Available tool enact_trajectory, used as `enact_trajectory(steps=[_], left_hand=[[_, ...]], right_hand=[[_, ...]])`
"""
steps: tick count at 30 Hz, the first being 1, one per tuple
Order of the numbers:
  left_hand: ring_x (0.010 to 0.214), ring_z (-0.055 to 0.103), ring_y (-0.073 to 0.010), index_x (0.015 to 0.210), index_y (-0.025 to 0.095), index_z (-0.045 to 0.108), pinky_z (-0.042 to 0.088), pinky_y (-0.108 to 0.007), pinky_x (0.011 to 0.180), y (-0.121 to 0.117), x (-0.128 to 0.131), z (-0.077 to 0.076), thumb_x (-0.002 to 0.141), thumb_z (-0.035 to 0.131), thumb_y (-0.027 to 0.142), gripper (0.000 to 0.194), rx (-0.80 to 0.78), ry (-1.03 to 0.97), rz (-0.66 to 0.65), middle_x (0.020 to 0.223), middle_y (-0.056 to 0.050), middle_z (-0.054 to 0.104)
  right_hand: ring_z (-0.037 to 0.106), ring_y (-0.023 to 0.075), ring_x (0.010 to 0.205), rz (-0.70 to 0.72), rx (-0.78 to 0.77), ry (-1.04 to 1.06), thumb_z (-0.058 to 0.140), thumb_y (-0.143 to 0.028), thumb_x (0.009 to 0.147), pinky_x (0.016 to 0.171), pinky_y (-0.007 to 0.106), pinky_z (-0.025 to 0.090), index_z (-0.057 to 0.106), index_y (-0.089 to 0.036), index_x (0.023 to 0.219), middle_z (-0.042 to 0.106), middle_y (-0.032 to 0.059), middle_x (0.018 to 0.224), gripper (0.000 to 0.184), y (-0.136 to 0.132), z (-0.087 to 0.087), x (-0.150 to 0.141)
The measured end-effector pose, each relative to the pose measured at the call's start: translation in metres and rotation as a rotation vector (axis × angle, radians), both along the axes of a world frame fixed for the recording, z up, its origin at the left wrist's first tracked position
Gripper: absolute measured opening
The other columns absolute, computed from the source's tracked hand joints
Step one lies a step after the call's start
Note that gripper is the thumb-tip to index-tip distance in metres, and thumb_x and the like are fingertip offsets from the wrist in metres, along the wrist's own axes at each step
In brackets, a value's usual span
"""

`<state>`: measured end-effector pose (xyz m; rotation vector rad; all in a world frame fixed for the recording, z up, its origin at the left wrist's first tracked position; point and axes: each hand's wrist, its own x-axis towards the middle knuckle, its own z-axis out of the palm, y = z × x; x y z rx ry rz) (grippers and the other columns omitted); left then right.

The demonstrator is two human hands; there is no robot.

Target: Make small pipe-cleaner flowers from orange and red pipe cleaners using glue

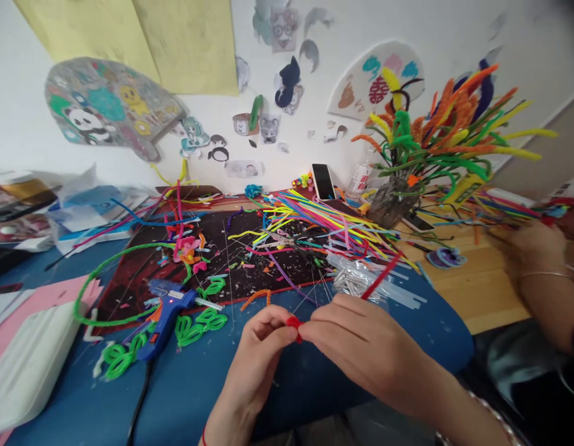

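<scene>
My left hand [261, 353] and my right hand [361, 341] meet low in the middle of the view, above the blue table cover [198, 390]. Both pinch a red pipe cleaner [295, 325], which is coiled tight between the fingertips. Its free end [382, 277] runs up and to the right past my right hand. Fingers of both hands are closed on it.
A blue glue gun [168, 313] lies left of my hands among green pipe-cleaner loops [194, 328]. A dark mat [231, 266] holds several loose coloured pipe cleaners [310, 223]. A vase of pipe-cleaner stems [426, 142] stands behind. Another person's hand [531, 251] works at the right.
</scene>
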<state>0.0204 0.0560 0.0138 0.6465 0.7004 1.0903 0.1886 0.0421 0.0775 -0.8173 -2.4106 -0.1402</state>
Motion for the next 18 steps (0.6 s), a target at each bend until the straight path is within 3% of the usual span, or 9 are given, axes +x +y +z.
enact_trajectory(steps=[5, 8, 12, 16, 18], left_hand=[[0.056, 0.056, -0.0068, 0.07, 0.016, 0.069, 0.049, -0.016, 0.06, -0.008, 0.011, 0.004, 0.065, 0.083, 0.019, 0.016, -0.131, -0.149, 0.071, 0.061, 0.003, 0.062], [0.055, 0.057, -0.0067, 0.071, 0.017, 0.067, 0.051, -0.016, 0.058, -0.012, 0.014, 0.007, 0.061, 0.085, 0.017, 0.02, -0.204, -0.175, 0.149, 0.061, 0.005, 0.06], [0.057, 0.06, -0.0069, 0.071, 0.017, 0.066, 0.052, -0.017, 0.06, -0.014, 0.015, 0.008, 0.065, 0.081, 0.015, 0.017, -0.138, -0.121, 0.23, 0.065, 0.005, 0.062], [0.061, 0.064, -0.0104, 0.09, 0.016, 0.073, 0.054, -0.02, 0.062, -0.013, 0.008, 0.008, 0.066, 0.079, 0.018, 0.025, -0.088, -0.091, 0.152, 0.074, 0.0, 0.069], [0.063, 0.066, -0.0122, 0.086, 0.014, 0.074, 0.054, -0.021, 0.063, -0.012, 0.004, 0.008, 0.067, 0.079, 0.02, 0.021, -0.06, -0.06, 0.081, 0.074, -0.002, 0.07]], right_hand=[[0.062, 0.0135, 0.074, -0.168, -0.123, 0.384, 0.056, -0.012, 0.092, 0.069, 0.026, 0.05, 0.065, -0.016, 0.093, 0.07, 0.0025, 0.082, 0.009, -0.009, -0.023, -0.01], [0.064, 0.0142, 0.076, -0.185, -0.102, 0.445, 0.062, -0.014, 0.089, 0.071, 0.027, 0.052, 0.066, -0.015, 0.096, 0.072, 0.0033, 0.085, 0.008, -0.009, -0.029, -0.013], [0.066, 0.0143, 0.077, -0.19, -0.091, 0.439, 0.062, -0.013, 0.089, 0.072, 0.028, 0.052, 0.067, -0.015, 0.099, 0.073, 0.0032, 0.087, 0.011, -0.01, -0.031, -0.013], [0.066, 0.0138, 0.075, -0.139, -0.14, 0.443, 0.059, -0.012, 0.091, 0.072, 0.028, 0.052, 0.067, -0.017, 0.099, 0.074, 0.0024, 0.088, 0.012, -0.009, -0.029, -0.01], [0.065, 0.0142, 0.074, -0.122, -0.183, 0.445, 0.06, -0.015, 0.091, 0.071, 0.028, 0.052, 0.068, -0.018, 0.097, 0.074, 0.002, 0.086, 0.01, -0.009, -0.026, -0.008]])
